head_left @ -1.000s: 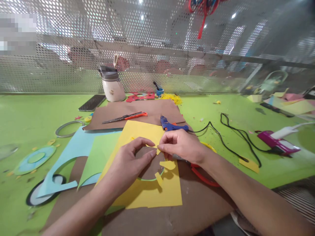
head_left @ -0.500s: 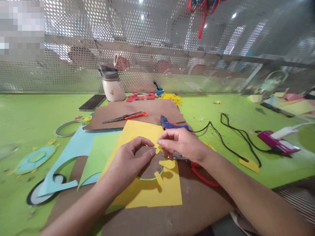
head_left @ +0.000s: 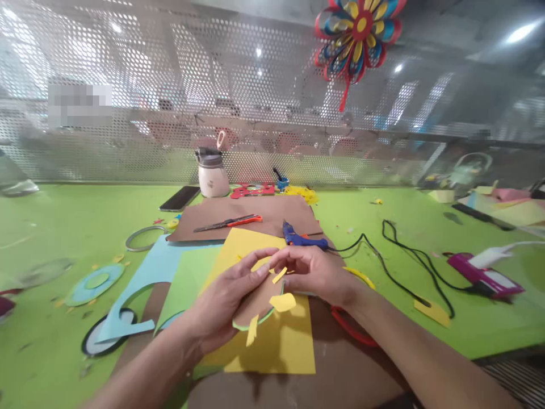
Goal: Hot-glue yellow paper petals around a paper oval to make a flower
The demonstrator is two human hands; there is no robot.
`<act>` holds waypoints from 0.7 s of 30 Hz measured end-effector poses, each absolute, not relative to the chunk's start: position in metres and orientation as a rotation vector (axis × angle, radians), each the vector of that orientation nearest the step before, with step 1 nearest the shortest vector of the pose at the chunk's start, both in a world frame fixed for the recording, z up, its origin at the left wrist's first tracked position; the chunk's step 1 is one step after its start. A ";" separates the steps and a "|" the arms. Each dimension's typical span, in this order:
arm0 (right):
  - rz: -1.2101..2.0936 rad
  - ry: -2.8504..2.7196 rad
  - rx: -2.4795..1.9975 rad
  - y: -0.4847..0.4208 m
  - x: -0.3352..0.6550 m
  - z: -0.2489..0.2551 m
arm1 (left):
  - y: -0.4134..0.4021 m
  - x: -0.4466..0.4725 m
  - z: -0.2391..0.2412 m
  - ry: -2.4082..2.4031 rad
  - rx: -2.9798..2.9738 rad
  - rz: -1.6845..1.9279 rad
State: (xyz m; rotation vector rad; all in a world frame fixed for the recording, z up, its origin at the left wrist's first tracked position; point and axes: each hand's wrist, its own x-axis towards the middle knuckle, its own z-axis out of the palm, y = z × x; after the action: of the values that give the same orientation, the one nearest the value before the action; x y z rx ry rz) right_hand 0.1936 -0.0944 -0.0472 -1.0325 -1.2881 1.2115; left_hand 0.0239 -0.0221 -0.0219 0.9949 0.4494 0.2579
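Brown card disc, round, green-rimmed, yellow paper tabs attached: pinched between left hand and right hand, above smooth yellow sheet.

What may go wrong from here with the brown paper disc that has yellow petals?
The blue glue gun lies just behind the right hand; if hot, it might burn a knuckle. The small yellow paper petal between the hands looks loose and may slip off the brown paper disc, which the left hand holds.
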 end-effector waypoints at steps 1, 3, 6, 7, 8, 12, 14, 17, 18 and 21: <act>1.195 -1.296 -1.030 -0.094 0.192 -0.048 | -0.023 0.024 -0.021 0.435 0.977 0.255; 1.160 -1.297 -1.022 -0.094 0.190 -0.048 | -0.025 0.024 -0.021 0.401 0.936 0.254; 1.075 -1.297 -1.036 -0.096 0.187 -0.044 | -0.024 0.024 -0.024 0.352 0.866 0.252; 1.003 -1.321 -1.071 -0.097 0.186 -0.042 | -0.023 0.024 -0.026 0.339 0.843 0.246; 0.905 -1.362 -1.122 -0.098 0.186 -0.040 | -0.022 0.024 -0.028 0.329 0.822 0.235; 0.564 -1.534 -1.229 -0.100 0.184 -0.034 | -0.021 0.025 -0.037 0.334 0.778 0.185; 0.597 -1.535 -1.144 -0.099 0.184 -0.035 | -0.022 0.025 -0.039 0.330 0.766 0.154; 0.735 -1.489 -1.011 -0.095 0.182 -0.041 | -0.025 0.026 -0.041 0.309 0.745 0.093; 0.773 -1.469 -0.986 -0.094 0.182 -0.042 | -0.025 0.026 -0.042 0.297 0.745 0.071; 0.837 -1.372 -0.980 -0.093 0.180 -0.045 | -0.024 0.029 -0.046 0.278 0.810 0.057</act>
State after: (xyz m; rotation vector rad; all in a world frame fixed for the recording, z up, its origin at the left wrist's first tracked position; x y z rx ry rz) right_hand 0.1801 -0.0934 -0.0445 -0.9799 -1.3720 0.8369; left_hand 0.0287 -0.0236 -0.0457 0.8101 0.2783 0.0572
